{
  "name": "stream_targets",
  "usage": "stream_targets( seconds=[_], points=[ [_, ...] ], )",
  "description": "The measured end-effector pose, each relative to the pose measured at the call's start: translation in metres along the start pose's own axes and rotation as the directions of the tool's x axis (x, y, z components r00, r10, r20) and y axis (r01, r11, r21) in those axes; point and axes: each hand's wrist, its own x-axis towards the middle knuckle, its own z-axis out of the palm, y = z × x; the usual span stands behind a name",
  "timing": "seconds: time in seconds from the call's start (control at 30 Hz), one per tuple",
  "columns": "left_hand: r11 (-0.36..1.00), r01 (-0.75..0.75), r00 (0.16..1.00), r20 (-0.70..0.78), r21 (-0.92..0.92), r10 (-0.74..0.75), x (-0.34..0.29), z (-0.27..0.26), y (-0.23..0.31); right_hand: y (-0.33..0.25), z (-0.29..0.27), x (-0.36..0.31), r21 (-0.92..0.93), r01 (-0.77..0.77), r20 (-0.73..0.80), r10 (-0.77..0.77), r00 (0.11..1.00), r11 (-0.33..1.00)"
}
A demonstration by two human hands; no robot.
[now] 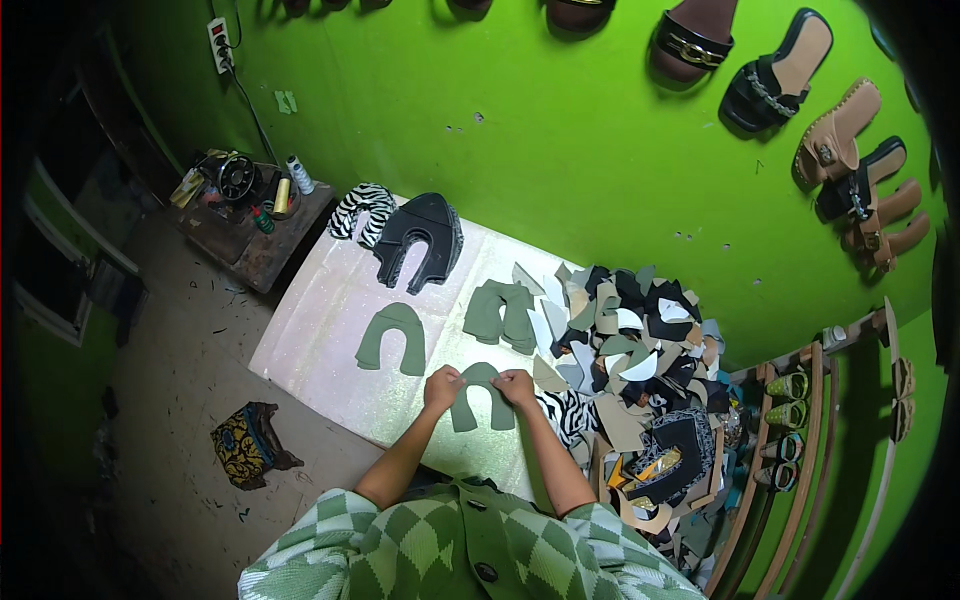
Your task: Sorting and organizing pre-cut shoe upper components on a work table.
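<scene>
A green U-shaped piece of shoe-upper material (482, 377) is pinched at both sides of its curved top, above the white tabletop (300, 330). My left hand (443, 388) grips its left side with closed fingers, and my right hand (516, 387) grips its right side the same way. Its two legs point toward me. Left of my hands lies a stack of similar green U-shaped pieces (392, 338). Just beyond the held piece rest more green pieces (500, 312), overlapping one another.
At the far left of the table sit black U-shaped pieces (420, 240) and zebra-striped ones (362, 212). Scraps (625, 330) are heaped on the right. A sewing machine (236, 178) stands beyond the table's left end. Sandals hang on the green wall (560, 120); a wooden rack (800, 460) stands right.
</scene>
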Motion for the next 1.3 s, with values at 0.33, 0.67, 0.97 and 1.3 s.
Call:
stream_targets(
  seconds=[0.33,0.67,0.97,1.3],
  points=[
    [0.910,0.205,0.924,0.378,-0.360,-0.059,0.039,-0.133,-0.021,-0.087,0.019,0.011,0.379,-0.307,0.473,0.102,0.875,0.873],
    [0.965,-0.125,0.977,0.140,-0.231,0.160,0.132,-0.177,-0.062,-0.125,0.113,0.074,0.462,-0.145,0.138,0.090,0.986,0.875],
    [0.972,-0.234,0.972,0.037,-0.012,0.234,0.149,-0.179,-0.058,-0.143,0.134,0.084,0.199,0.074,-0.232,-0.027,0.972,0.977],
    [0.942,-0.263,0.934,-0.189,0.207,0.302,0.118,-0.188,-0.051,-0.171,0.135,0.059,-0.030,-0.022,-0.303,0.012,0.953,0.999]
  ],
)
